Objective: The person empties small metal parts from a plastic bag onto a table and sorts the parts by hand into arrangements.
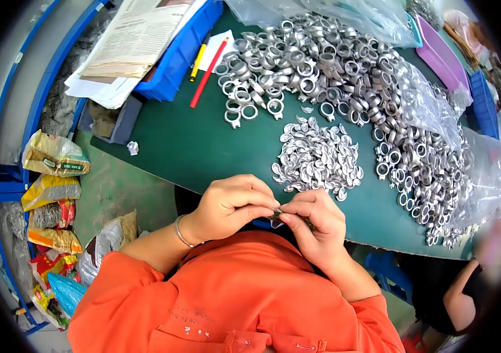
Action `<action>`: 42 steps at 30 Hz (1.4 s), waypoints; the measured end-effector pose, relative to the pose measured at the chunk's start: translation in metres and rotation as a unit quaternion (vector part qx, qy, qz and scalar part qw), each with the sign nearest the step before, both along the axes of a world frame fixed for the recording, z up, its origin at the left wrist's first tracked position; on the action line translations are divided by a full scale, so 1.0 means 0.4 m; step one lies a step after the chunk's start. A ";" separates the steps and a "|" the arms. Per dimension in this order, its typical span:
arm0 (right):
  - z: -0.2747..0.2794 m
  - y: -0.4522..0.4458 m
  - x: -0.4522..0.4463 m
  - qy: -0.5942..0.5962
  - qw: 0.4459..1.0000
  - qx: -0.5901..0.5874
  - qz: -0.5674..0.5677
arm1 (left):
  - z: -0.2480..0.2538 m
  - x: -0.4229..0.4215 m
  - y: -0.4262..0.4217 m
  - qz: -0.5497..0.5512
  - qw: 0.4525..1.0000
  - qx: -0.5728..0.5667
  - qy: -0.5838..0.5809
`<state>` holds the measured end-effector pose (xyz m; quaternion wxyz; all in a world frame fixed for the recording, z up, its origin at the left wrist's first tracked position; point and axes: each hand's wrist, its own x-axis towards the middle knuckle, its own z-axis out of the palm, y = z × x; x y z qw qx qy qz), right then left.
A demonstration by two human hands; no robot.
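My left hand (228, 207) and my right hand (319, 222) meet at the table's near edge, in front of my orange shirt. Thumb and forefinger of each are pinched together, and the fingertips almost touch. Between them shows a sliver of a small metal piece (276, 210), mostly covered by the fingers; its exact kind cannot be made out. Just beyond my right hand lies a pile of small, curved, leaf-shaped metal pieces (320, 154). Farther back, a large heap of metal ring-shaped castings (321, 65) spreads across the green table (203, 147) and down its right side.
A red pencil (208, 73) and a yellow pen (199, 59) lie beside a blue bin (174, 56) with papers (135, 38). Plastic sheeting (427, 106) covers some rings. Purple (442, 53) and blue trays stand at right, near other people. Bags (55, 154) fill shelves at left.
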<state>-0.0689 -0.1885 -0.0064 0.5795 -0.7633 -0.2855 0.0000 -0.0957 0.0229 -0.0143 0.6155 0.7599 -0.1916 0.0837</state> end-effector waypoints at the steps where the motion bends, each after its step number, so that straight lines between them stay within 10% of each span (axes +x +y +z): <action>1: -0.001 -0.007 0.008 -0.048 0.998 -0.036 -0.002 | 0.002 0.003 0.007 0.001 1.000 -0.001 0.023; 5: -0.005 -0.038 0.056 -0.183 0.967 -0.173 -0.043 | 0.010 -0.010 0.053 0.086 0.937 -0.180 0.288; 7: -0.015 -0.034 0.068 -0.192 0.960 -0.200 -0.032 | 0.020 -0.005 0.074 0.100 0.945 -0.093 0.299; 11: -0.023 -0.015 0.076 -0.231 0.940 -0.250 -0.029 | 0.029 -0.003 0.076 0.076 0.975 0.142 0.150; 23: -0.037 -0.059 0.030 -0.278 0.942 -0.178 0.067 | -0.001 0.001 0.058 0.119 0.972 0.195 0.060; 42: 0.047 -0.158 0.026 -0.053 0.965 -0.202 -0.160 | -0.051 0.006 0.045 0.291 0.945 0.140 -0.057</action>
